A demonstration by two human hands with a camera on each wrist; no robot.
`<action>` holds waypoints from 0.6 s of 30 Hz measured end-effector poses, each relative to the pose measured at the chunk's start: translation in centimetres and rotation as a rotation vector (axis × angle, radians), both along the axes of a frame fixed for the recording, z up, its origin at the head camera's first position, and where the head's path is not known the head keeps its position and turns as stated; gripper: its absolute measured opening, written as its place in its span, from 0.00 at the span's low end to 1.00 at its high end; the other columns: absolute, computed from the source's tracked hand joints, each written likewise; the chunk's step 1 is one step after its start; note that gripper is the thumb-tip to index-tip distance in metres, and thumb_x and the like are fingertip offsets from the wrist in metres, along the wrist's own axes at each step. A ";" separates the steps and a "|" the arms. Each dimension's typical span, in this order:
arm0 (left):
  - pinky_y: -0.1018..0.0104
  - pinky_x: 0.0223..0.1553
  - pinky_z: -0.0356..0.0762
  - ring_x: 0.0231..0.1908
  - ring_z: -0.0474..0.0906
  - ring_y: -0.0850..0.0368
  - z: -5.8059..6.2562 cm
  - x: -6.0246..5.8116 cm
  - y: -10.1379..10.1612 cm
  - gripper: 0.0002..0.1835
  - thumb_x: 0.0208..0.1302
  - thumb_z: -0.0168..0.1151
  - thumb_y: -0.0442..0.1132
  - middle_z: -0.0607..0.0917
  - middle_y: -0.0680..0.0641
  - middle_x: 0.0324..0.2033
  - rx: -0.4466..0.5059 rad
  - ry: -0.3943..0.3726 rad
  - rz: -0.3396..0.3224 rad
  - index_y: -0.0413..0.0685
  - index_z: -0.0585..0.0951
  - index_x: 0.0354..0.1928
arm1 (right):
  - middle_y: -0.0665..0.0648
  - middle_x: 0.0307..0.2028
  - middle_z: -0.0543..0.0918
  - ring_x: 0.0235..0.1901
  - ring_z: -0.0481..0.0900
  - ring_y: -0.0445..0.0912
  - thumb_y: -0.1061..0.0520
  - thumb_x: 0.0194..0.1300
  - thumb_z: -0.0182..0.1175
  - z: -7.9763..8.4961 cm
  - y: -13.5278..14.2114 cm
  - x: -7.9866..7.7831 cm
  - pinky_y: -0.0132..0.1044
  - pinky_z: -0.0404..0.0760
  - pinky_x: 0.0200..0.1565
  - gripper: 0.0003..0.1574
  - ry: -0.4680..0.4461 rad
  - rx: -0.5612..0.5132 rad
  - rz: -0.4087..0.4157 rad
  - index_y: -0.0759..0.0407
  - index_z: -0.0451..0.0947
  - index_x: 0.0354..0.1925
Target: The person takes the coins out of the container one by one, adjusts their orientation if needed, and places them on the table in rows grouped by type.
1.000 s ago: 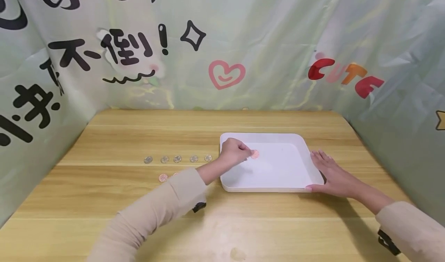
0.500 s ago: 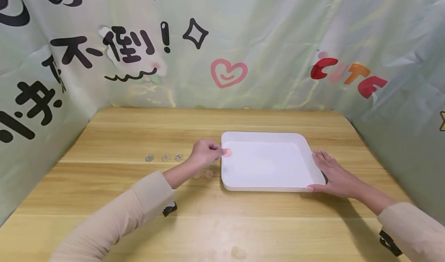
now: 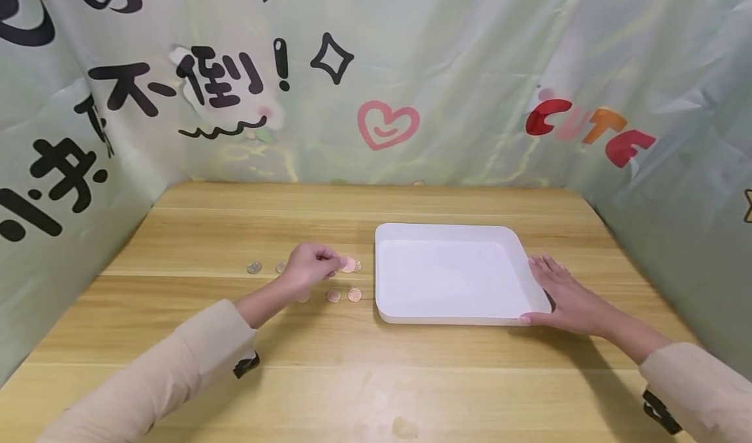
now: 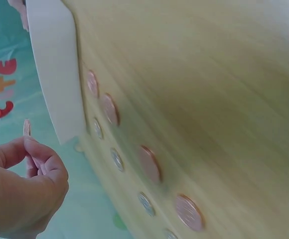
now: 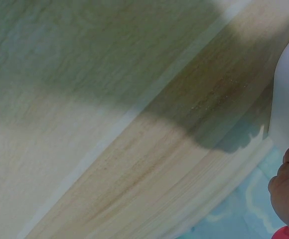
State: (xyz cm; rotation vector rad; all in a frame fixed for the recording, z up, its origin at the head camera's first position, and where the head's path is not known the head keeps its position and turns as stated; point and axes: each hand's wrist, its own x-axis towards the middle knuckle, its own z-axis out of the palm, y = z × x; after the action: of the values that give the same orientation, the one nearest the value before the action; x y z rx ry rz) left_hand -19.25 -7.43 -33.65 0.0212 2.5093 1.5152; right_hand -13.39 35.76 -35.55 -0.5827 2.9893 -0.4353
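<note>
My left hand [image 3: 311,270] pinches a copper-coloured coin [image 3: 349,264] between thumb and fingertips, left of the white tray [image 3: 452,276]. In the left wrist view that coin [image 4: 27,127] stands edge-up from the fingertips, above the table. Silver coins [image 3: 254,267] lie in a row beneath the hand, partly hidden by it. A nearer row holds copper coins [image 3: 354,295], partly covered by the hand. On the tray's right side rests my right hand [image 3: 566,299], fingers extended along the edge and thumb at the front corner. Nothing lies inside the tray.
The wooden table [image 3: 405,378] carries both coin rows on the tray's left. A printed curtain [image 3: 458,104] closes off the back and sides. In the left wrist view, the tray's wall [image 4: 55,64] rises close to the nearest coins.
My left hand has moved left with the copper coin, from over the tray to above the silver row. The right hand and tray have stayed in place.
</note>
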 end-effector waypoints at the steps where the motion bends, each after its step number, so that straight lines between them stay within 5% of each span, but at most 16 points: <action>1: 0.70 0.29 0.71 0.24 0.71 0.61 -0.1 0.0 -0.4 0.07 0.59 0.61 0.36 0.79 0.49 0.21 -0.007 0.008 -0.002 0.37 0.82 0.31 | 0.79 0.66 0.50 0.70 0.37 0.66 0.37 0.50 0.65 0.0 0.0 0.0 0.32 0.21 0.68 0.67 0.004 0.001 0.003 0.77 0.43 0.68; 18: 0.69 0.31 0.75 0.28 0.74 0.59 -0.7 0.5 -8.7 0.14 0.62 0.59 0.41 0.81 0.49 0.25 -0.133 -0.018 0.025 0.34 0.80 0.39 | 0.79 0.66 0.49 0.70 0.37 0.66 0.37 0.51 0.65 0.0 0.1 -0.1 0.31 0.21 0.68 0.67 -0.002 0.011 0.003 0.76 0.43 0.68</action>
State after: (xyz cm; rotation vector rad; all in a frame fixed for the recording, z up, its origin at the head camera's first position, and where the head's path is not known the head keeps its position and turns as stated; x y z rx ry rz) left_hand -18.76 -16.11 -34.30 -0.0440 2.5996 1.3479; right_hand -13.49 35.83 -35.57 -0.5850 2.9864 -0.4185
